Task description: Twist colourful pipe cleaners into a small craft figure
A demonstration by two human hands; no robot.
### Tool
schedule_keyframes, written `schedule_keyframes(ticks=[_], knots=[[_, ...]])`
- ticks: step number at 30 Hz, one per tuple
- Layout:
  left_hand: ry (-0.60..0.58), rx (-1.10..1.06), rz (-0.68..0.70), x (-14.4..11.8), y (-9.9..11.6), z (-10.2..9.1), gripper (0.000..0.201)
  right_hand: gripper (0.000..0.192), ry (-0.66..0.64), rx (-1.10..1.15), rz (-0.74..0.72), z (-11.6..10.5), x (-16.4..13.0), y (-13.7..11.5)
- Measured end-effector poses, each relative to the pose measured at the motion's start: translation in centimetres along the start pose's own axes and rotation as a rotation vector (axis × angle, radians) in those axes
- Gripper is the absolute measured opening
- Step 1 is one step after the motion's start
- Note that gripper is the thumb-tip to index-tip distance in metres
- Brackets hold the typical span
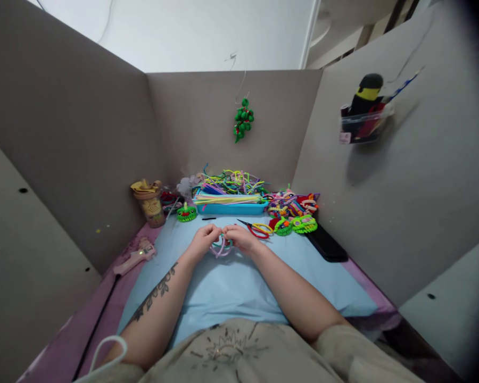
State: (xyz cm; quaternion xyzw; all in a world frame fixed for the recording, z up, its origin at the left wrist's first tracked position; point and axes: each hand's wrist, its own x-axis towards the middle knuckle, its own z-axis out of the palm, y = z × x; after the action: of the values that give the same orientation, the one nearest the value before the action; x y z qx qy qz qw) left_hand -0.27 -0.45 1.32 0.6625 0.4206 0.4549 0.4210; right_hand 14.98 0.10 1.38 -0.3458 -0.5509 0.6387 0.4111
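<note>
Both hands meet over the blue mat (239, 287) on the counter; the left hand (203, 240) and right hand (241, 238) pinch a small loop (222, 248) of pink and green pipe cleaners between closed fingertips, the loop lying just above the mat between them; it looks barely begun, a few bent strands with no figure formed yet. Finished pieces wait behind: one green ornament (187, 213) at left, a heap (293, 213) at right too tangled to count; one tray (231, 205) of unused stems; one pair of scissors (255, 229); one glue gun (138, 257); one cup (149, 202).
</note>
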Motion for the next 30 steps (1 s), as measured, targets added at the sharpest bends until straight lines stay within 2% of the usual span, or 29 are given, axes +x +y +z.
schedule_keyframes(ticks=[6,10,17,21,27,30], knots=[[0.036,-0.083,-0.028,0.2,-0.1,0.0,0.032,0.004,0.017,0.024,0.007,-0.1,0.0,-0.2],[0.117,-0.260,-0.071,0.5,-0.2,-0.4,0.030,0.014,0.045,0.041,-0.095,-0.4,0.1,-0.4],[-0.109,-0.134,-0.051,0.0,0.4,-1.0,0.026,0.012,0.185,-0.160,-0.234,-1.0,0.3,-0.2],[-0.157,-0.123,-0.024,0.0,0.6,-0.8,0.024,0.010,0.249,-0.185,-0.252,-1.2,0.4,-0.1],[0.033,0.054,0.090,0.2,-0.4,-0.4,0.023,0.010,0.293,-0.176,-0.251,-1.1,0.5,0.1],[0.059,0.094,0.119,0.1,-0.5,-0.4,0.021,0.009,0.281,-0.185,-0.254,-1.1,0.4,0.1]])
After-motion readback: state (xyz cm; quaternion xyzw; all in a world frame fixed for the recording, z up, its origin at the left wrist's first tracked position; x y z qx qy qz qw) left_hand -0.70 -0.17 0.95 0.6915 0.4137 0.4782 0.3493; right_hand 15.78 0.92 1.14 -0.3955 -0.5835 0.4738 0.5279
